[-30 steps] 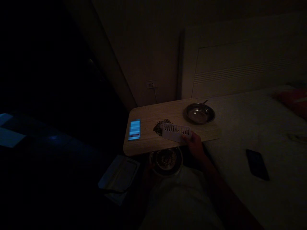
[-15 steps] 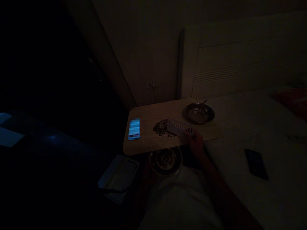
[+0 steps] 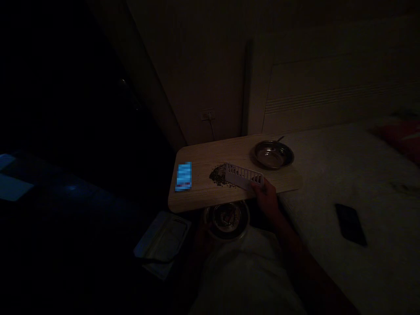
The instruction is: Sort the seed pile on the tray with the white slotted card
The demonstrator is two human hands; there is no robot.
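My right hand [image 3: 267, 197] grips the near right end of a pale, slotted plastic tray-like piece [image 3: 239, 178], whose exact kind I cannot make out. Its far end lies against a spread of small dark grains or seeds [image 3: 215, 176] on the wooden tabletop [image 3: 197, 197]. Below the table's front edge, my left hand [image 3: 204, 236] is closed on the left side of a round metal bowl [image 3: 242, 231]. Some dark bits show inside that bowl. Deep shadow hides most of the left fingers.
A shiny metal pan [image 3: 274, 164] stands at the table's back right. On the left, a lit phone screen [image 3: 183, 176] glows. A dark phone [image 3: 350, 224] lies on the bed [image 3: 387, 197]. Below the table is a pale container [image 3: 160, 245]. A plugged wall socket [image 3: 207, 115] is behind.
The slotted piece in my right hand has shifted slightly left, further over the grains. My left hand and the bowl stay about where they were.
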